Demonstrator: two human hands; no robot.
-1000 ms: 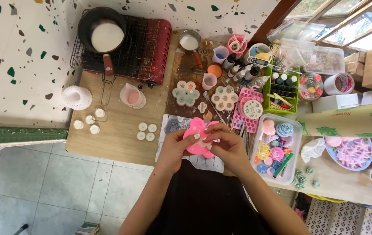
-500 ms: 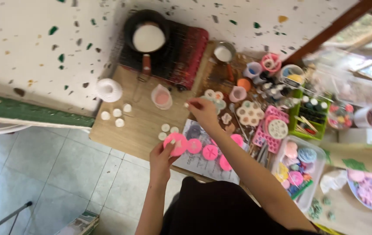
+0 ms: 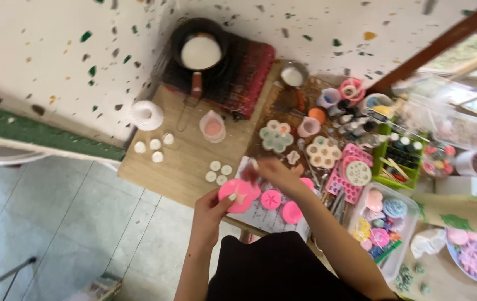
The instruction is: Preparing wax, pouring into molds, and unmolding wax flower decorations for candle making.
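Pink mould held at the near edge of the light wooden tabletop (image 3: 178, 167).

Left hand (image 3: 208, 214) pinches the pink round-lobed silicone mould (image 3: 237, 195) overhanging that edge; bare wood lies leftward. Right hand (image 3: 272, 170), blurred above the mould, grip unclear.

The left hand (image 3: 208, 214) pinches a pink flower-shaped mould (image 3: 261, 198) above the cluttered wooden table (image 3: 182, 161); the right hand (image 3: 275, 170) hovers over it.

Pink mould (image 3: 237, 195): matt, rubbery, likely silicone (view blurred). Tabletop (image 3: 185, 161): pale wood grain, matt. Pan (image 3: 199, 47): dark metal, wooden handle. Clear tub (image 3: 411, 209): glossy plastic. Floor (image 3: 54, 223): smooth tile.
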